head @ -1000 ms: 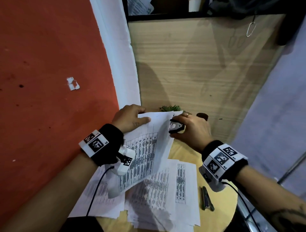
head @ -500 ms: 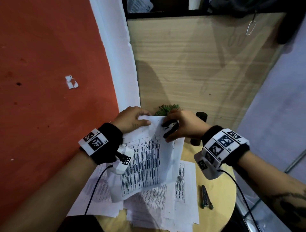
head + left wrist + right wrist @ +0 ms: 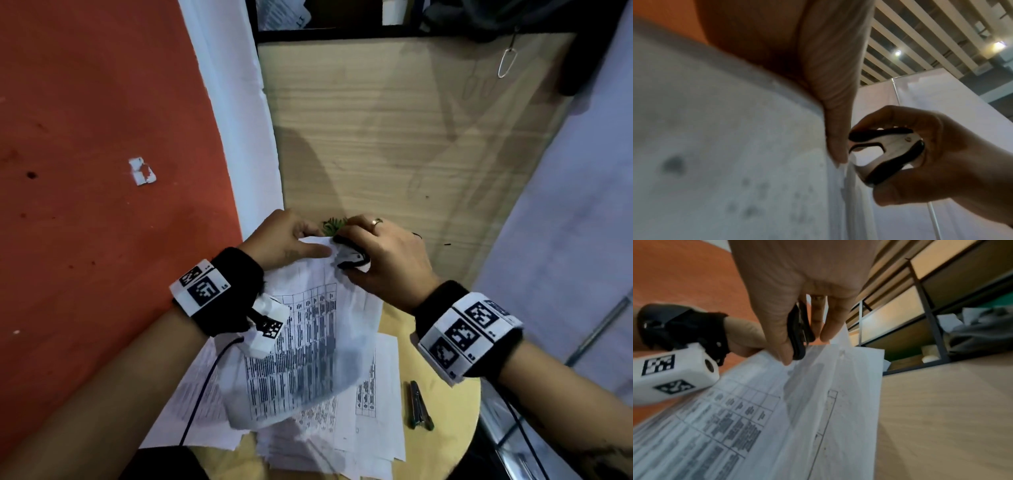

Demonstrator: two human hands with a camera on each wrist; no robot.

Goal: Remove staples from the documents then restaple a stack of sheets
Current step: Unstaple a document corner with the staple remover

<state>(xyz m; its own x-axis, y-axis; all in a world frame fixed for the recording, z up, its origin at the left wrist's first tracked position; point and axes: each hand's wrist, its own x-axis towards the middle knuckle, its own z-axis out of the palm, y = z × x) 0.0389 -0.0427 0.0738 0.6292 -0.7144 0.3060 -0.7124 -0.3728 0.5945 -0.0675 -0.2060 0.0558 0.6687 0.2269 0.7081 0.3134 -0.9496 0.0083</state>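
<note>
Round yellow table (image 3: pixel 455 404); right hand (image 3: pixel 383 260) around staple remover (image 3: pixel 351 258) at document (image 3: pixel 308 342) corner.

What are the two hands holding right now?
Left hand: pinches the top corner of the paper.
Right hand: fingers curled round the staple remover, at that same corner.

Papers over the surface (image 3: pixel 455 404)
Held document (image 3: pixel 308 342) above loose sheets (image 3: pixel 346 431); stapler (image 3: pixel 418 406) lies right of them.

Matt paper sheets (image 3: pixel 308 342); glossy black-plastic, metal staple remover (image 3: pixel 885 154); wood-grain panel (image 3: pixel 394 137).
</note>
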